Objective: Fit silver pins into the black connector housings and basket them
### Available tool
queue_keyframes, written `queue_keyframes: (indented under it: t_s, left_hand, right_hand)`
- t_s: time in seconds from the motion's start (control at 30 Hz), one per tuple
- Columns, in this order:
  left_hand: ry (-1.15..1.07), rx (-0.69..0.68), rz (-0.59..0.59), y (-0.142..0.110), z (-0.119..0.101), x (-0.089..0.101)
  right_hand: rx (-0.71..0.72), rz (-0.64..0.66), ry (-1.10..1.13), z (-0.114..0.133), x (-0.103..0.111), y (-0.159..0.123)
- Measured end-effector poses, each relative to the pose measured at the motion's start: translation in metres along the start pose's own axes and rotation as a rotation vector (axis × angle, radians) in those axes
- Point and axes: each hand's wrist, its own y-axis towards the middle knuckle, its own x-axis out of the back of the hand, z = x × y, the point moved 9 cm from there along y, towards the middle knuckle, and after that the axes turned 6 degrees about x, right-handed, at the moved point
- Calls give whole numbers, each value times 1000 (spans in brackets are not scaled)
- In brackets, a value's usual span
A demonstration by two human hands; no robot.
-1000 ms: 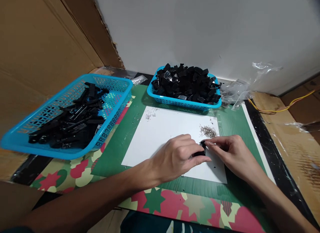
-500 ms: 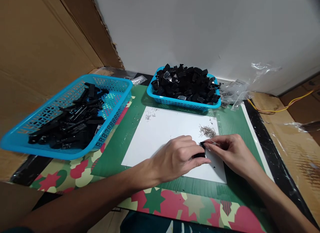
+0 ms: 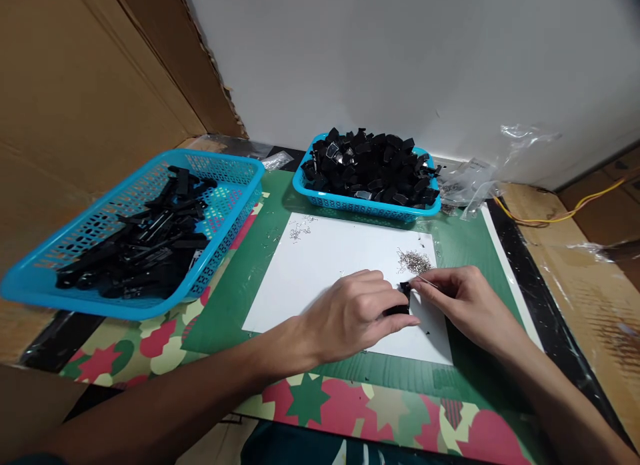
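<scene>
Over the right part of a white sheet [image 3: 320, 252], my left hand [image 3: 363, 312] is closed on a small black plastic part [image 3: 399, 310], which its fingers partly cover. Close against the part's upper right end is my right hand [image 3: 455, 295], thumb and forefinger pinched on a thin metal pin [image 3: 427, 281]. What the pin's tip touches is too small to make out. Just beyond the right fingertips lies a heap of tiny metal springs or wires [image 3: 415, 260]. A thinner scatter of similar bits [image 3: 300, 230] is at the sheet's far left corner.
A blue basket [image 3: 350, 204] piled with small black parts stands behind the sheet. To the left is a larger blue basket [image 3: 227, 242] of longer black parts. Clear plastic bags [image 3: 470, 182] and a yellow cable [image 3: 550, 220] lie at the right, near cardboard [image 3: 575, 265].
My right fingertips have shifted slightly at the end of the black part, and the thin pin shows at a changed angle. My left hand keeps its grip almost unmoved.
</scene>
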Motion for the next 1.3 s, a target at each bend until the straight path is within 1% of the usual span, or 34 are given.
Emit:
queue_keyframes:
  t_s: [0.17, 0.3, 0.43, 0.57, 0.7, 0.87, 1.0, 1.07, 1.17, 1.23, 1.3]
  left_hand:
    - [26, -38, 23, 0, -3, -3]
    - [89, -110, 22, -2, -10, -4]
    - [140, -166, 14, -3, -16, -5]
    - [144, -167, -16, -3, -17, 0]
    - [108, -147, -57, -3, -14, 8]
    - [88, -142, -54, -3, -12, 8]
    - [88, -158, -62, -4, -13, 8]
    - [89, -142, -66, -4, -12, 9]
    - [57, -73, -86, -3, -7, 12]
    - [-14, 25, -116, -1, 0, 16]
    - [-128, 183, -128, 1, 12, 19]
  right_hand:
    - [2, -15, 0, 2, -3, 2]
    - [-24, -27, -20, -1, -5, 3]
    - [-39, 36, 39, -6, -8, 4]
    - [-4, 97, 166, -8, -7, 5]
    - [4, 94, 255, -10, -4, 4]
    - [36, 65, 180, -6, -6, 4]
    - [44, 42, 175, -5, -6, 4]
    - [52, -3, 173, -6, -2, 4]
    - [51, -119, 233, -8, 9, 3]
    - [40, -209, 351, -9, 16, 1]
    - [19, -253, 514, -9, 16, -1]
